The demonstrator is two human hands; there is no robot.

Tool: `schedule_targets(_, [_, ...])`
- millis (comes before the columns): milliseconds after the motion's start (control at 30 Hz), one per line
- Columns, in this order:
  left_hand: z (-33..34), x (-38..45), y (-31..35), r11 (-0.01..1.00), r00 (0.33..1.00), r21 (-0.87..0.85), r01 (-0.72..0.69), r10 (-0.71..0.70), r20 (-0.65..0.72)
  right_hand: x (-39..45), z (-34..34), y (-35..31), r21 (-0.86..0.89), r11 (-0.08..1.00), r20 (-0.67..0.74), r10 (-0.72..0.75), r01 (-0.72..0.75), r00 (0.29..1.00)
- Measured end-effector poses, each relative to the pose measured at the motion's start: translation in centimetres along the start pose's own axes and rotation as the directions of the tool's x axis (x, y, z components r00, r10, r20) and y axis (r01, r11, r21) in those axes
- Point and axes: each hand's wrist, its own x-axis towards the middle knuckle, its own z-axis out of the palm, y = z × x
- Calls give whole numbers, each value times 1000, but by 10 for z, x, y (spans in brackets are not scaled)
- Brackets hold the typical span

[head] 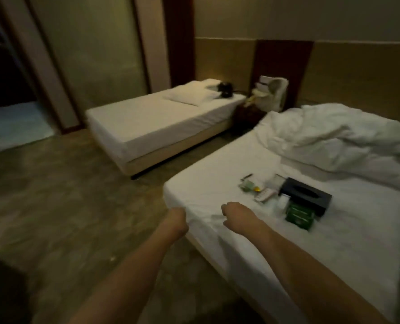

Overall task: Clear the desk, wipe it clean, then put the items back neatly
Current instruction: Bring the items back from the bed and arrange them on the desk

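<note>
Near bed point(217, 197) | tissue box point(305, 196), remote point(265, 195) | left hand point(176, 220), right hand point(237, 216) empty, fingers curled

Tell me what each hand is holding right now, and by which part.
Nothing is visibly held. The left hand and right hand reach toward the near bed, fingers curled, with no object seen in either grip. The black tissue box lies untouched.

Room was dim, warm yellow-brown cast overall. Cooler, bluish light came thru the doorway point(16, 122) at left. Faint glow on the wall point(217, 73) behind the far bed point(161, 122). Near bed point(311, 242) sheets were the brightest area, no glare. Whole pic soft w/ motion blur, floor point(61, 213) smeared; wide-angle bend and dark corners at edges.
</note>
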Motion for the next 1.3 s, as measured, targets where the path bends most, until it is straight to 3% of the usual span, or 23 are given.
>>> schedule_targets(267, [55, 127, 118, 932, 938, 168, -320, 287, 193, 12, 20, 125, 122, 944, 73, 301, -308, 951])
schedule_targets(500, [81, 277, 184, 904, 888, 162, -396, 331, 320, 101, 18, 214, 208, 839, 149, 481, -503, 864])
schedule_targets(733, [79, 442, 209, 957, 901, 75, -281, 237, 363, 225, 5, 295, 335, 706, 248, 572, -624, 782])
schedule_targets(1067, [133, 588, 208, 997, 882, -54, 57, -25, 471, 364, 71, 368, 521, 373, 435, 658, -768, 615])
schedule_targets(1133, [149, 611, 214, 984, 882, -116, 133, -64, 468, 387, 85, 388, 544, 289, 422, 718, -788, 554])
schedule_targets(1300, [199, 657, 223, 942, 867, -190, 277, -159, 472, 429, 117, 432, 666, -67, 456, 825, -743, 334])
